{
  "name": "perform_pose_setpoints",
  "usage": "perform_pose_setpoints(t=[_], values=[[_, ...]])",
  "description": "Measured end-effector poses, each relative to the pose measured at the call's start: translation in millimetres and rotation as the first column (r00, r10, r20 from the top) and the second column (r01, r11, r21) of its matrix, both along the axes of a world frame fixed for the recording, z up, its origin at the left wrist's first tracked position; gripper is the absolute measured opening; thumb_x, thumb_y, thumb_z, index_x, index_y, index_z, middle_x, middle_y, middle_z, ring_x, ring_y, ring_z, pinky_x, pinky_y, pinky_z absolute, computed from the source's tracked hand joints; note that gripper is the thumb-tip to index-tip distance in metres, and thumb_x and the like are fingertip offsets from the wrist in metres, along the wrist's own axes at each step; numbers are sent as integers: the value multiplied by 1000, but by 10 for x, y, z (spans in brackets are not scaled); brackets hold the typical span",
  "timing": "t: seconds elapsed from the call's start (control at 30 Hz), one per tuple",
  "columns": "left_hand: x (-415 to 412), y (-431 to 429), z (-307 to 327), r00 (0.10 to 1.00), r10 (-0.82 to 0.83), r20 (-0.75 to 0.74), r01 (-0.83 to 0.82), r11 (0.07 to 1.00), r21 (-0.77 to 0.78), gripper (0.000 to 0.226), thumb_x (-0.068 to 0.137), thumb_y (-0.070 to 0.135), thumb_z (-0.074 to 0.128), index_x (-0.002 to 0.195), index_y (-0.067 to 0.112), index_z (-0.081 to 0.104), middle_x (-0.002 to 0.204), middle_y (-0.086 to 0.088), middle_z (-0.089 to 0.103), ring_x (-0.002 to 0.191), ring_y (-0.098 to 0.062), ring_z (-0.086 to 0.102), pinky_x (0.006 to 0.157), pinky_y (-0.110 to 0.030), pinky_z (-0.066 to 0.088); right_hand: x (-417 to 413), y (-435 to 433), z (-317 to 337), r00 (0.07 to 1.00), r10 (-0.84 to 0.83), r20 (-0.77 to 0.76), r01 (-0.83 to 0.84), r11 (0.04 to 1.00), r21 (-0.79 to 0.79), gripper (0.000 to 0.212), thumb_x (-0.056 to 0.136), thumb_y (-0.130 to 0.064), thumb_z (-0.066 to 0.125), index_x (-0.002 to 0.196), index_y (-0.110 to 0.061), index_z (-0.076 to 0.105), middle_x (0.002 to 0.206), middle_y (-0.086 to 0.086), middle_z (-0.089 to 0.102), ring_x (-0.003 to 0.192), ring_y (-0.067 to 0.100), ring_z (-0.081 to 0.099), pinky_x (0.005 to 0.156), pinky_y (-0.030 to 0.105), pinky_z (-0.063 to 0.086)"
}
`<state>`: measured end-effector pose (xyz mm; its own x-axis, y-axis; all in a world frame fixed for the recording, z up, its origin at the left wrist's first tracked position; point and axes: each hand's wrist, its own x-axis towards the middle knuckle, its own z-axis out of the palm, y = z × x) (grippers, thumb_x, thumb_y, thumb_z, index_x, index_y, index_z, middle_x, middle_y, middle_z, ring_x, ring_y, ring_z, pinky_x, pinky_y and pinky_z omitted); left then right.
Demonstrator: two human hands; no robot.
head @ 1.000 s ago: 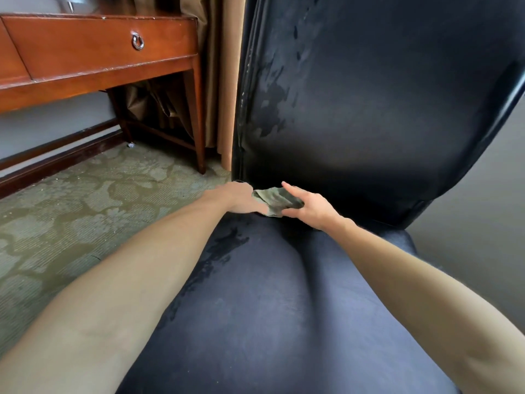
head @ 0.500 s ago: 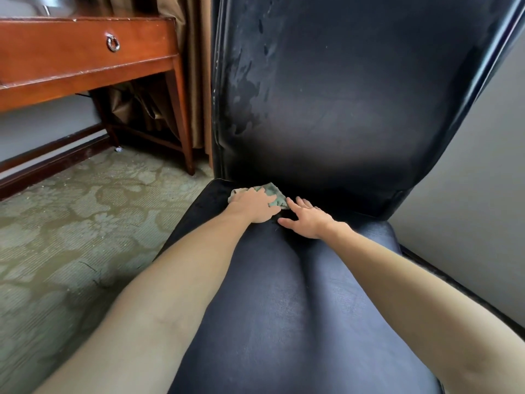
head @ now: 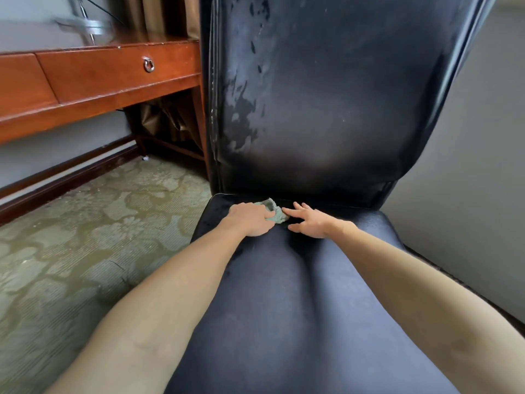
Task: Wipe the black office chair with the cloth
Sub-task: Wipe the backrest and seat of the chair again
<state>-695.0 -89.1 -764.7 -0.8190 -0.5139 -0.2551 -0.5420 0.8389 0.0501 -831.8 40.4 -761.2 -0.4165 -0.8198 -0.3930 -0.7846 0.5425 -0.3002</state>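
Green cloth [head: 275, 214]: bunched at the back of the seat [head: 284, 308], just under the backrest [head: 326, 95], between both hands
Left hand [head: 250, 218]: nearer one, lying on it, fingers [head: 267, 215] fairly straight, pressing, not grabbing
Right hand [head: 311, 224]: spread open on the seat, fingertip [head: 286, 213] at the cloth's edge

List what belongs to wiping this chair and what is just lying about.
Job: black office chair, cloth, left hand pressing the cloth, right hand on the seat.
Lying about: wooden desk, curtain, patterned carpet.
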Motion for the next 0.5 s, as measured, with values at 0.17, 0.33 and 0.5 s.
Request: perform_pose_setpoints(t=[0.17, 0.33, 0.5], values=[[121, -73, 18, 999, 31, -35, -29, 997, 78, 47, 101, 44, 32, 147, 38, 38, 153, 4, 38, 138, -25, 36, 103, -42, 35, 34, 13, 67, 998, -12, -65, 11, 1000, -7, 59, 97, -27, 48, 150, -37, 24, 161, -9, 11, 149, 16, 7, 120, 39, 14], [313, -109, 165, 972, 153, -177, -156, 988, -4, 37, 99, 16, 38, 132, 14, 54, 126, -10, 58, 114, -32, 53, 81, -37, 40, 158, -38, 145, 973, 1, -231, -3, 1000, -9, 57, 95, -27, 47, 148, -38, 31, 154, -5, 35, 138, 23, 37, 108, 36, 37], [602, -232, 529, 873, 166, -459, -207, 978, -40, 40, 99, 15, 39, 137, 22, 49, 120, -12, 64, 106, -38, 56, 87, -44, 46, 384, -295, 589, 895, 7, -447, -126, 963, -237, 50, 91, -23, 44, 138, -36, 49, 121, 2, 66, 114, 27, 57, 93, 32, 46]])
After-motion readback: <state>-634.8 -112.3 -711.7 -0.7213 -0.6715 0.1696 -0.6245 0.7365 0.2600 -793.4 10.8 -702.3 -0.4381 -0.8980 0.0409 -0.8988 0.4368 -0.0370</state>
